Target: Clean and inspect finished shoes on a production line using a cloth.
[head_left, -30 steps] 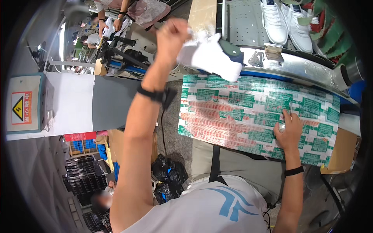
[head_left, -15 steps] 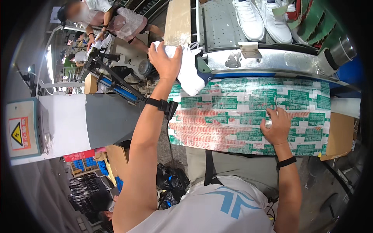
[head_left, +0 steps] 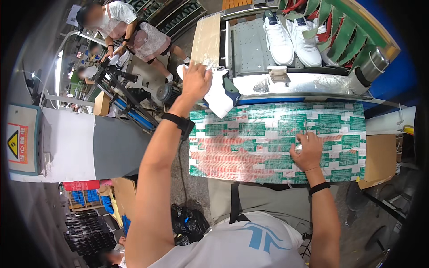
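Observation:
A white sneaker [head_left: 220, 99] with a dark green and navy heel lies at the far left corner of the taped work surface [head_left: 250, 163]. My left hand [head_left: 195, 84] reaches out to it, with its fingers bent over the shoe's far part. Over the right half of the surface, my right hand [head_left: 310, 152] is closed round a small silvery tool [head_left: 298, 148]. A thin metal tip shows beyond its fingers; the tool's exact kind is hidden. Two white sneakers [head_left: 279, 42] stand side by side on the grey perforated belt [head_left: 248, 49] beyond the surface.
A metal rail [head_left: 321, 85] borders the belt's near side. Green flaps [head_left: 346, 42] and a steel cylinder [head_left: 375, 62] stand at the far right. A brown board [head_left: 206, 42] lies beyond my left hand. Another person [head_left: 114, 22] works at far left.
My left hand's fingers have drawn closer together over the sneaker. My right hand keeps its grip on the silvery tool. The whole view has shifted a little.

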Tool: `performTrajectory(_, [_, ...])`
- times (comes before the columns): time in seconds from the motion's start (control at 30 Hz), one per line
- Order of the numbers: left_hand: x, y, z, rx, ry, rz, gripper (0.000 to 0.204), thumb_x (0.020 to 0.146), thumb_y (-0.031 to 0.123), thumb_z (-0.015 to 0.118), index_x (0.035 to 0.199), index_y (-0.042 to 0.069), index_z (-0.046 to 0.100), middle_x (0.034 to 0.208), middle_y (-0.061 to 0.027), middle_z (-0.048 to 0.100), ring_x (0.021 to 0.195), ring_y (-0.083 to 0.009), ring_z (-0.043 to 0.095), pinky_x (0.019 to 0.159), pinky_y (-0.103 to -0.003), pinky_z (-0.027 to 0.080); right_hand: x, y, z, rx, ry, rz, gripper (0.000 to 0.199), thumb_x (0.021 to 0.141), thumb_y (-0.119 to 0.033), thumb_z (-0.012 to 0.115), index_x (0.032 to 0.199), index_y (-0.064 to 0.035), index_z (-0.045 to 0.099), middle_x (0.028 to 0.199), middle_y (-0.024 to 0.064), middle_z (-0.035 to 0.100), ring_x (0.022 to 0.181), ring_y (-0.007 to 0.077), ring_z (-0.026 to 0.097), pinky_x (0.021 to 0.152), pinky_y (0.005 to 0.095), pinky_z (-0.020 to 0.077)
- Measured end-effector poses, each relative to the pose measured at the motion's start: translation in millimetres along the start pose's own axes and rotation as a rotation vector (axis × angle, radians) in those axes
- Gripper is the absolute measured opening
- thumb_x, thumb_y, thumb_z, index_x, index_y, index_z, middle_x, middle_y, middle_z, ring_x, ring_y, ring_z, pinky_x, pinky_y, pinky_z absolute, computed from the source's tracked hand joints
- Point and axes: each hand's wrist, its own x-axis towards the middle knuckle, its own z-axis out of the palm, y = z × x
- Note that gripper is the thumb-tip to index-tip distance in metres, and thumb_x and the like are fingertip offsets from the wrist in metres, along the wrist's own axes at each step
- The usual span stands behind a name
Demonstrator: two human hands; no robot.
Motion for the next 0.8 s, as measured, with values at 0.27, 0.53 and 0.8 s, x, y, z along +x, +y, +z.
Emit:
performTrajectory(0.27, [58.3, -32.8, -36.5, -0.27, -0.87, 0.216, 0.117, 0.063, 0.044, 0.104, 0.159, -0.002, 0.057, 0.143, -0.0267, 0.072, 0.133, -0.0398, 0.07, 0.117, -0.043, 0.054, 1.6, -4.4, 2.2, 0.012, -0.015, 0.004, 0.032, 0.082, -0.026, 0.081, 0.109, -0.0102, 0.076, 0.099, 0.0108, 0.065, 0.094, 0.0342, 0.065, 0.083, 0.0484, 0.0514])
performTrajectory(0.53, [-95.4, 26.4, -45.2, -0.147, -0.331, 0.303, 0.089, 0.061, 0.044, 0.107, 0.13, -0.002, 0.075, 0.121, -0.0181, 0.066, 0.12, -0.0408, 0.062, 0.106, -0.049, 0.054, 2.1, -0.7, -0.2, -0.027, -0.002, 0.013, 0.034, 0.082, -0.025, 0.082, 0.111, -0.0104, 0.074, 0.102, 0.0112, 0.064, 0.096, 0.0341, 0.065, 0.084, 0.048, 0.0509])
performTrajectory(0.8, [-218.0, -60.7, -11.5, -0.569, -0.553, -0.284, 0.12, 0.059, 0.048, 0.111, 0.159, 0.01, 0.054, 0.145, -0.0174, 0.071, 0.135, -0.044, 0.067, 0.118, -0.044, 0.052, 0.0, -1.1, 6.9, -0.017, 0.021, -0.017, 0.032, 0.081, -0.021, 0.083, 0.11, -0.0118, 0.074, 0.106, 0.0118, 0.066, 0.097, 0.0357, 0.065, 0.085, 0.0511, 0.0516])
